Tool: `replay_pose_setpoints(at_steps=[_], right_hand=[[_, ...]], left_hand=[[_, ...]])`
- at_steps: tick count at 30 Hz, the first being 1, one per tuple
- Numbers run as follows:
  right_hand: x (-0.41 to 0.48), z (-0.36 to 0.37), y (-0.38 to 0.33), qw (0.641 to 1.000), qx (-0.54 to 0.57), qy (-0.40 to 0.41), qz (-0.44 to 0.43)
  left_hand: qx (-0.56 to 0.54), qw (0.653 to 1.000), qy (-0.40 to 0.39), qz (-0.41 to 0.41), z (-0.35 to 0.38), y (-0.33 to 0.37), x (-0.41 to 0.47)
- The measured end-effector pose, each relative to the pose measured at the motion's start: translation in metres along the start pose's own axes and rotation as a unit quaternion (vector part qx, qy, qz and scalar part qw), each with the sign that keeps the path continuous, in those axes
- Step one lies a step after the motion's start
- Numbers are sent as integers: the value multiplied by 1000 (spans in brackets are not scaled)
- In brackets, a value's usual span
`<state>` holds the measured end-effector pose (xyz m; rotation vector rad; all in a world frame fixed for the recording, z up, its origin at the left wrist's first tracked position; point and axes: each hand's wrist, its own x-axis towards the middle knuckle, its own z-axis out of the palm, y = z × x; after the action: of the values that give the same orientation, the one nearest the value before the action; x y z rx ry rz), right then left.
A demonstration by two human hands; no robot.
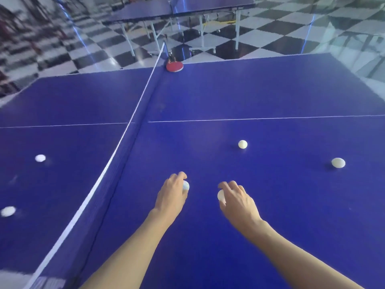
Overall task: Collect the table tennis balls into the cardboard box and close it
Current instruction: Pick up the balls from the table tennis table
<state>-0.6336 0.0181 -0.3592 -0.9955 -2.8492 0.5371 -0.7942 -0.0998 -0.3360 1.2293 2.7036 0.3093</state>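
My left hand (171, 195) curls around a white ball (185, 186) on the blue table tennis table (250, 90). My right hand (237, 200) has its fingers closed over a second white ball (220, 195). Two more balls lie loose to the right, one (242, 144) nearer the centre line and one (338, 162) further right. Beyond the net (116, 151), on the left half, two blurred balls rest, one (40, 158) further away and one (8, 211) close to the left edge of view. No cardboard box is in view.
A red paddle (174, 66) lies at the table's far edge by the net post. Another blue table (177, 7) stands behind on the black-and-white checkered floor (260, 34).
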Motion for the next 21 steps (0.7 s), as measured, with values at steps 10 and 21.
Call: replay_pose_setpoints(at_steps=[10,21], right_hand=[[-93,-12,-116,968,64,-23,-243],[-254,42,-309,871,127,-70,-469]], left_hand=[[-3,975,138,-173,-78,-46,-214],[3,916,227,-332,-119,-147,-472]])
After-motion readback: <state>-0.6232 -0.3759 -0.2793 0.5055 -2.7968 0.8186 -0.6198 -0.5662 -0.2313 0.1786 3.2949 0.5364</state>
